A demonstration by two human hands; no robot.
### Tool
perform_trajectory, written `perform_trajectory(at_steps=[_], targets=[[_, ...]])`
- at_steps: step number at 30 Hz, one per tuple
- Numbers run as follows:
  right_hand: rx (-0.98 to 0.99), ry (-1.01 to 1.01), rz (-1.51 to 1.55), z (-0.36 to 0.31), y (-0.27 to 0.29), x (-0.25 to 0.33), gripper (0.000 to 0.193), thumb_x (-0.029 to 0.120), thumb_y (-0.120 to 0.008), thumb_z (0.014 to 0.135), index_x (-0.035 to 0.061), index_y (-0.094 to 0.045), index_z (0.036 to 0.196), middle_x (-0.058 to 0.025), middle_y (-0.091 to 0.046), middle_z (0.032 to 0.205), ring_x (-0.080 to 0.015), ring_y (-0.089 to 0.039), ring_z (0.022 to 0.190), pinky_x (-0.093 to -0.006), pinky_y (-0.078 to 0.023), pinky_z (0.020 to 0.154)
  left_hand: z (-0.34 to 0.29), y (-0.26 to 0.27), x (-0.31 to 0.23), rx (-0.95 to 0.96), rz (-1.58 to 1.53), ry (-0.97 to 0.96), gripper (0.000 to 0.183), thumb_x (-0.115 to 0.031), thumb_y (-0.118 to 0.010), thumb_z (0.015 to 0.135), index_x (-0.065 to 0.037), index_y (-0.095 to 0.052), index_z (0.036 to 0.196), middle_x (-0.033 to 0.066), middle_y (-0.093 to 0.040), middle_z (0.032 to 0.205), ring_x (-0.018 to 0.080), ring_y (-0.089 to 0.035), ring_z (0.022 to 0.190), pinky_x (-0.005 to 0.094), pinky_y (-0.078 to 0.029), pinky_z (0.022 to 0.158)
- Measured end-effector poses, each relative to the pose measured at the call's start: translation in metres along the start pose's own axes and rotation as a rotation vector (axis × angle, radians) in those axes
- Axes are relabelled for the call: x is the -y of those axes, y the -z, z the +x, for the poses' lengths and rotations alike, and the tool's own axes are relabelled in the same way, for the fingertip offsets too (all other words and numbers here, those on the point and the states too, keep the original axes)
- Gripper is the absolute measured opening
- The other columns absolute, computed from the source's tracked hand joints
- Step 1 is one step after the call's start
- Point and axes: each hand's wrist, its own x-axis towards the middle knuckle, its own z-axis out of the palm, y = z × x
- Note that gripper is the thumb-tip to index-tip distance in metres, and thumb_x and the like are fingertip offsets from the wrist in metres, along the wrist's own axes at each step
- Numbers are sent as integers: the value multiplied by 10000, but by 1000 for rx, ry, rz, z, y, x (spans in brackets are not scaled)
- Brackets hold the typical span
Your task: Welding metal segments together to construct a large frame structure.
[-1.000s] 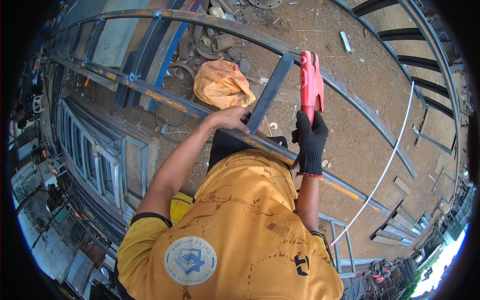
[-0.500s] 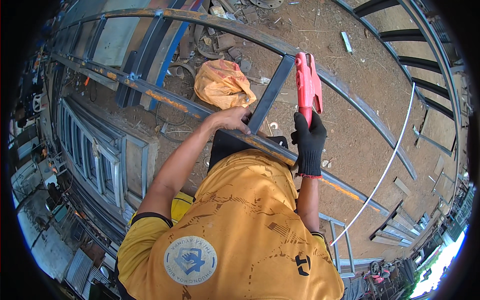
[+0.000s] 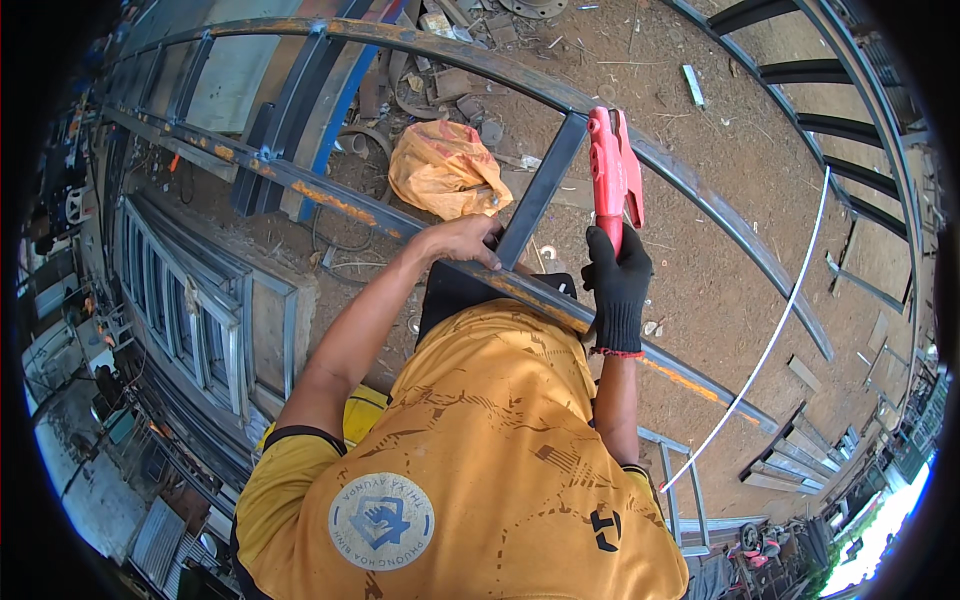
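Note:
My bare left hand (image 3: 462, 242) grips the lower end of a dark steel crossbar (image 3: 545, 190), where it meets the near steel rail (image 3: 530, 292) of a long ladder-like frame. Its thumb lies on the joint, while the other fingers are partly hidden behind the bar. The crossbar's upper end meets the curved far rail (image 3: 460, 62), spotted with rust. In a black glove with a red cuff, my right hand (image 3: 620, 290) is closed round the handle of a red welding electrode holder (image 3: 612, 170). The holder points away from me, just right of the crossbar; no rod shows in its jaws.
Beyond my left hand an orange plastic bag (image 3: 445, 168) lies on the dirt, near scrap metal (image 3: 465, 90). A white cord (image 3: 775, 350) stretches across on the right, by another curved barred frame (image 3: 845, 70). Metal grilles (image 3: 190, 310) are stacked at left.
The electrode holder and my right hand have shifted very slightly. My left hand keeps its grip at the joint, and the frame has not moved.

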Motion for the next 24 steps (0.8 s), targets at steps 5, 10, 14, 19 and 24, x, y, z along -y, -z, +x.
perform_trajectory(at_steps=[5,10,14,19,24], targets=[[7,16,-16,0,0,-1,420,326,-722,879,3,-654,1139,-47,-618,716,-117,-565,481,-279,-430,436,0,0,0,19,-6,13,618,-129,-837,721,133,-566,1211,289,-640,1208,346,-629,1144,402,-484,967],[-7,47,-98,-1,-1,2,423,329,-721,880,3,-654,1141,-52,-630,715,-118,-573,487,-282,-438,441,0,1,0,31,-69,11,606,-119,-833,723,130,-568,1208,282,-641,1207,345,-626,1145,399,-478,975],[16,28,-71,-3,0,5,426,334,-720,881,4,-653,1142,-56,-636,716,-117,-578,493,-283,-444,444,1,-2,3,23,-54,-15,595,-107,-829,727,128,-568,1208,273,-644,1205,341,-622,1154,395,-473,982],[10,8,-61,-1,0,6,418,332,-722,881,4,-655,1130,-42,-617,709,-115,-564,484,-282,-436,437,2,-1,5,-8,-15,-48,605,-141,-823,720,102,-577,1217,257,-651,1198,315,-637,1106,385,-481,958],[37,-18,-22,2,3,6,400,319,-725,880,3,-655,1116,-26,-597,711,-109,-553,482,-276,-425,430,0,2,2,-5,62,-12,644,-235,-816,695,72,-595,1216,226,-666,1136,302,-641,1038,394,-488,902]])
